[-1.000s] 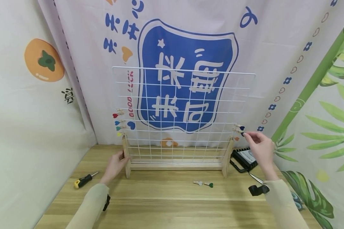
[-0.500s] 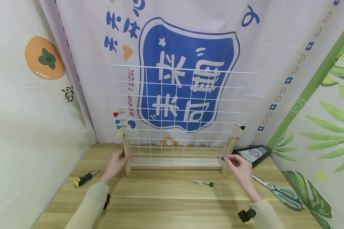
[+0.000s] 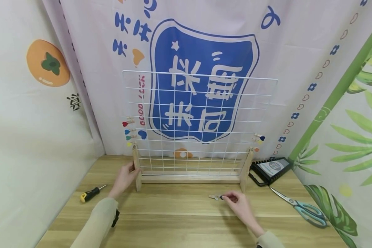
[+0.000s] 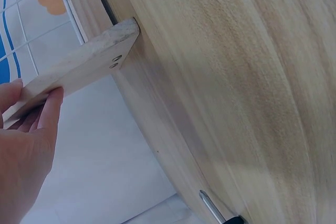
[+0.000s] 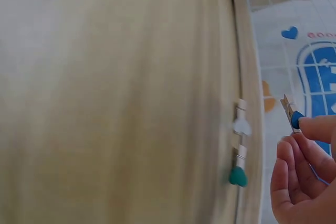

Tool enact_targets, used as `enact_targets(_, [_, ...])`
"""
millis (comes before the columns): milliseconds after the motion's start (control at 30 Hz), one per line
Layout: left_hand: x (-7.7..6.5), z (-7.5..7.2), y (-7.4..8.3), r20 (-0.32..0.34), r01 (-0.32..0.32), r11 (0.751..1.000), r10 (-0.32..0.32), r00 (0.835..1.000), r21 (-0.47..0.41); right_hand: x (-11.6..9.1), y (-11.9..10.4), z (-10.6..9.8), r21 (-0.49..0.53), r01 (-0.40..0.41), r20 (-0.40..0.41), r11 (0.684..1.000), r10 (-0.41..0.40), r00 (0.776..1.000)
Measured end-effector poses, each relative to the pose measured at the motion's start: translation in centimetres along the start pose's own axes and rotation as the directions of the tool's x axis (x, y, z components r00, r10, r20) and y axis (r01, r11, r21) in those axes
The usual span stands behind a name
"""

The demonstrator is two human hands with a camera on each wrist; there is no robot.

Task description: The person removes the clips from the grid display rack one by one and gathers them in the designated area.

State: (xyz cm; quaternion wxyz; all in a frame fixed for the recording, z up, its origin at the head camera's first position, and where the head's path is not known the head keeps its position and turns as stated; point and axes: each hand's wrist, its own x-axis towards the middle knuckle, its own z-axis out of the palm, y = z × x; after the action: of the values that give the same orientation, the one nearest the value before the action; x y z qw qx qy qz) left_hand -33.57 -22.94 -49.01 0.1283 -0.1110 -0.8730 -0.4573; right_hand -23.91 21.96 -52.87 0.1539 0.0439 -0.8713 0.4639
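My left hand [image 3: 125, 177] grips the left wooden upright [image 4: 86, 59] of a stand, thumb on one side and fingers on the other. The stand holds a white wire grid [image 3: 198, 75] upright. Between thumb and fingertips, my right hand [image 3: 240, 206] pinches a small wooden clothespin with a blue heart [image 5: 297, 119]. Close by on the table are a clothespin with a white heart [image 5: 241, 126] and one with a green heart [image 5: 238, 177]; in the head view my right fingers cover the green one.
Several heart clothespins, including a red one [image 3: 125, 124], hang on the grid's left edge. Others, a dark blue one [image 3: 262, 138] among them, hang on its right edge. A screwdriver [image 3: 91, 194] lies left, scissors [image 3: 300, 206] and a black case [image 3: 271, 170] right.
My right hand has pulled the blue heart clothespin off the grid's right edge and carried it down and left to the clothespins on the table. My left hand has stayed on the upright.
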Motion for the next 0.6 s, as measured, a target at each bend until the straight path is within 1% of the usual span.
enact_targets(100, [0.0, 0.0, 0.0, 0.005, 0.006, 1.0, -0.006, 1.0, -0.007, -0.4, 0.4, 0.7, -0.024, -0.019, 0.058, 1.0, 0.02, 0.998])
enact_targets(200, [0.0, 0.1, 0.0, 0.01, 0.007, 1.0, -0.007, 1.0, -0.014, -0.6, 0.5, 1.1, -0.04, -0.012, 0.095, 0.999, 0.015, 0.995])
enact_targets(400, [0.0, 0.1, -0.1, 0.015, 0.012, 1.0, -0.012, 1.0, -0.015, -0.5, 0.5, 1.3, -0.052, 0.022, 0.136, 0.998, -0.015, 0.991])
enact_targets(600, [0.0, 0.1, -0.2, 0.011, 0.011, 1.0, -0.01, 1.0, -0.017, -0.2, 0.7, 1.4, -0.123, 0.042, 0.188, 0.991, -0.019, 0.982])
